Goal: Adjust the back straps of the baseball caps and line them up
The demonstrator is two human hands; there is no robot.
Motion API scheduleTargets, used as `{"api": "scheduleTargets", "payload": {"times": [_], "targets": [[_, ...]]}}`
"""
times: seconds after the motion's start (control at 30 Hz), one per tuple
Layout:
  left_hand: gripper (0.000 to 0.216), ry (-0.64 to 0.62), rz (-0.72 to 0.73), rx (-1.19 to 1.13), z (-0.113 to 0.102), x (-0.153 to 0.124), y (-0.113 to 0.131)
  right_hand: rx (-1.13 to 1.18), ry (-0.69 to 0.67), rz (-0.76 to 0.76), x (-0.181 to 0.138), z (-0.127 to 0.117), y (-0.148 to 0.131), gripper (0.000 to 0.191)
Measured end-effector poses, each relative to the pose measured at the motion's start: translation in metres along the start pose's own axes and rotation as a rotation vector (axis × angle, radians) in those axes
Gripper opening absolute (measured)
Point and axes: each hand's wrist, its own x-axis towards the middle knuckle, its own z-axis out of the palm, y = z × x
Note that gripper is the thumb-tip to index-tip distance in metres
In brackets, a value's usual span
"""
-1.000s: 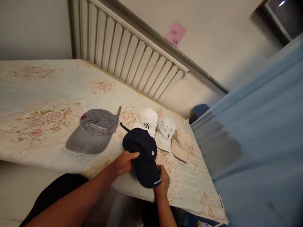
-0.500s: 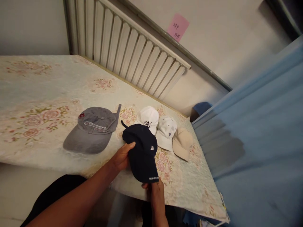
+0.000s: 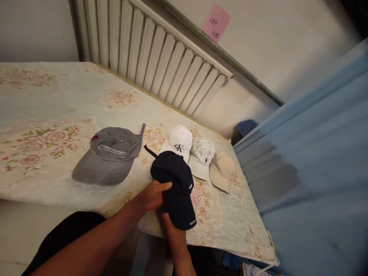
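A navy baseball cap (image 3: pixel 175 178) is held over the near part of the bed, its brim pointing down toward me. My left hand (image 3: pixel 154 194) grips its left side, thumb lying on top where crown meets brim. From below, my right hand (image 3: pixel 174 232) reaches under the brim; its thumb shows at the brim's left edge and its other fingers are hidden. Behind the navy cap lies a white cap (image 3: pixel 178 138) with black letters, partly covered. Beside that are another white cap (image 3: pixel 202 155) with a small dark emblem and a beige cap (image 3: pixel 222 170).
To the left a grey cap (image 3: pixel 110 155) lies on the floral bedspread (image 3: pixel 86 97). A slatted bed rail (image 3: pixel 152 57) runs along the wall, where a pink note (image 3: pixel 216 23) is stuck. Blue curtain fabric (image 3: pixel 287 172) hangs at the right.
The navy cap has turned slightly, its small logo now nearer the right edge. My right hand has shifted left under the brim. My left thumb reaches farther over the cap.
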Motion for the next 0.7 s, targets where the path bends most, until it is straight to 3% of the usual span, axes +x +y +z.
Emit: {"api": "scheduleTargets", "payload": {"times": [0.2,0.37,0.57,0.7], "targets": [[0.033,-0.046,0.051,0.015,0.012,0.001,0.002,0.122,0.139,-0.074,0.015,0.015,-0.015,0.062],[0.029,-0.108,0.051,0.012,0.021,0.002,0.004,0.224,0.277,-0.002,0.023,0.022,-0.029,0.064],[0.043,-0.102,0.003,-0.024,0.009,0.003,0.008,0.244,0.32,0.015,0.027,0.015,-0.026,0.059],[0.042,-0.04,0.086,-0.108,0.005,0.004,0.013,0.27,0.301,-0.017,0.031,0.006,-0.028,0.047]]}}
